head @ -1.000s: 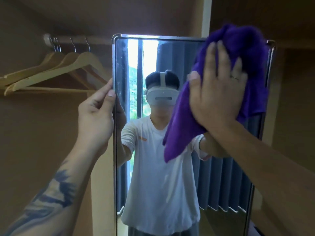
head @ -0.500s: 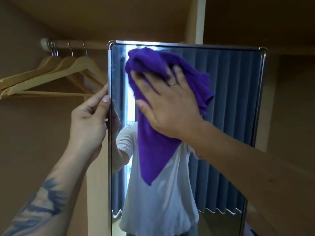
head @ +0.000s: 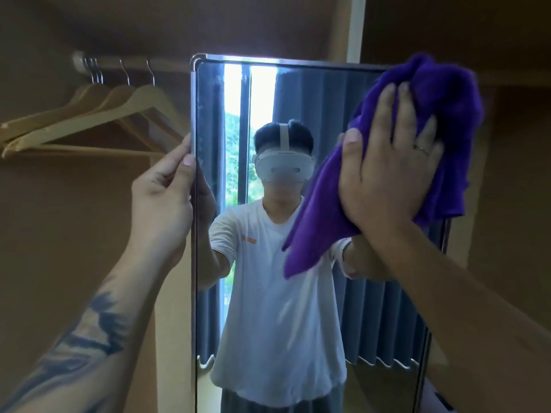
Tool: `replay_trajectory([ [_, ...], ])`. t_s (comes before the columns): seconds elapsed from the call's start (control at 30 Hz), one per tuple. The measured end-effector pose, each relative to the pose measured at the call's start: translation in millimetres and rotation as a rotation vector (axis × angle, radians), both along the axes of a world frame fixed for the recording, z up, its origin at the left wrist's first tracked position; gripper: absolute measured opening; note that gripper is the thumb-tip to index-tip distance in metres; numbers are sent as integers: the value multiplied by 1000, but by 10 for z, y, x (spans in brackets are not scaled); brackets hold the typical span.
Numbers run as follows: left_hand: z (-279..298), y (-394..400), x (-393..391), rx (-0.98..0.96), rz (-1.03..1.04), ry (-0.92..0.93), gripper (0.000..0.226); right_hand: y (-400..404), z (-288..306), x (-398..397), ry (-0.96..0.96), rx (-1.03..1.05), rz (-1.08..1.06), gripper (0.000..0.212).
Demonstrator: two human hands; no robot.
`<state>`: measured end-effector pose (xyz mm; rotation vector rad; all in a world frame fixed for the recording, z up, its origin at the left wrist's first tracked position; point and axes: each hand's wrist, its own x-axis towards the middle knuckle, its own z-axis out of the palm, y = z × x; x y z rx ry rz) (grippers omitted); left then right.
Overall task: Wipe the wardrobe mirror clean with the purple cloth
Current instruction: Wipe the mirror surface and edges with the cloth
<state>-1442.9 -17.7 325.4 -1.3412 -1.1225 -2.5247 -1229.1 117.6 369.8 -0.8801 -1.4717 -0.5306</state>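
A tall metal-framed wardrobe mirror (head: 313, 93) stands upright in the middle of the view. A bunched purple cloth (head: 322, 210) lies against the glass at the upper right corner, one tail hanging down to the left. My right hand (head: 387, 174) presses the cloth flat on the mirror with straight, spread fingers. My left hand (head: 164, 192) grips the mirror's left edge at mid height, thumb on the front of the frame and fingers behind it. The top right corner of the frame is hidden by the cloth.
Several wooden hangers (head: 89, 117) hang on a rail (head: 134, 65) in the wardrobe to the left of the mirror. Brown wardrobe panels (head: 512, 174) close in on the right and above. The glass reflects a person, grey curtains and a bright window.
My right hand has swept the cloth from the mirror's upper left, where it was half a second ago, back to the upper right corner. My left hand has kept its hold on the left edge.
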Motion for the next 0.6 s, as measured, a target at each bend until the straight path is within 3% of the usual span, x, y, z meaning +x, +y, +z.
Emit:
replay_trajectory([
  [0.1,-6,-10,-8,-27,-45,-18,33,-254,55,-386,-124,83,45,69],
  [0.3,50,-134,56,-83,-137,-9,35,-600,57,-1007,-620,369,207,74],
  [0.43,19,-134,5,-88,-159,-7,30,-431,-174,-756,-852,469,208,71],
  [0.6,17,-168,-32,-109,-189,-7,37,-185,-734,-300,-1288,578,248,68],
])
